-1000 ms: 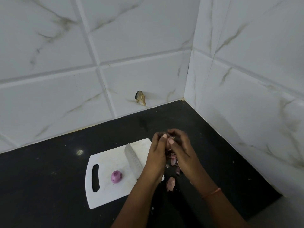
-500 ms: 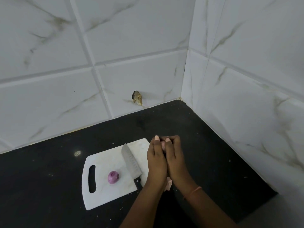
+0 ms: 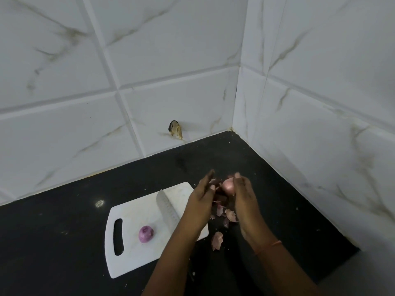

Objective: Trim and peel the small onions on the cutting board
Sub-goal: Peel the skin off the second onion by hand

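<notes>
My right hand (image 3: 243,193) holds a small pinkish onion (image 3: 227,185) above the black counter, just right of the white cutting board (image 3: 136,212). My left hand (image 3: 203,195) is beside it, fingertips pinching a dark strip of onion skin (image 3: 214,181). A peeled purple onion (image 3: 146,234) lies on the board near its handle slot. A knife (image 3: 166,207) rests on the board with its blade pointing away; my left arm hides its handle. Loose skins (image 3: 224,216) lie on the counter under my hands.
The black counter (image 3: 64,242) ends at white marble-tiled walls behind and to the right, meeting in a corner (image 3: 232,129). A brownish lump (image 3: 175,129) sticks to the back wall. One larger peel (image 3: 217,240) lies by the board's right corner.
My hands were pressed together over the onion; now they have parted slightly, the left pulling skin away leftward. The onion shows between them, and the skins on the counter are uncovered again.
</notes>
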`<act>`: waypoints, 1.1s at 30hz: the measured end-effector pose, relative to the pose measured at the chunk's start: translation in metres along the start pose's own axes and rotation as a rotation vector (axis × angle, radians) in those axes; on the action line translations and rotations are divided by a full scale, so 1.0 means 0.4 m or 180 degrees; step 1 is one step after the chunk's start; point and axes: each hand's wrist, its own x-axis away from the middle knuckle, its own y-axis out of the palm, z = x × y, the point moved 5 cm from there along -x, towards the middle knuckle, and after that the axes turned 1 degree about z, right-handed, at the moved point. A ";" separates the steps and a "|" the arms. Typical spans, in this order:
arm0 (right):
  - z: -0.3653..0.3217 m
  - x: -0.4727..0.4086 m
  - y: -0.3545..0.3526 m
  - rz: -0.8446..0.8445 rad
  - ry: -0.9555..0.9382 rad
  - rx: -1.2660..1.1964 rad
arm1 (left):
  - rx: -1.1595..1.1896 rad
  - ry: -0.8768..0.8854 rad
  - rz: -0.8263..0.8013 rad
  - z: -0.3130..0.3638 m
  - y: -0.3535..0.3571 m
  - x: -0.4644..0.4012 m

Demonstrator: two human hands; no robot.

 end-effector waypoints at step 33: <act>-0.016 0.083 0.024 -0.0659 0.0418 -0.0921 | -0.0287 0.1637 0.1187 0.098 -0.030 0.128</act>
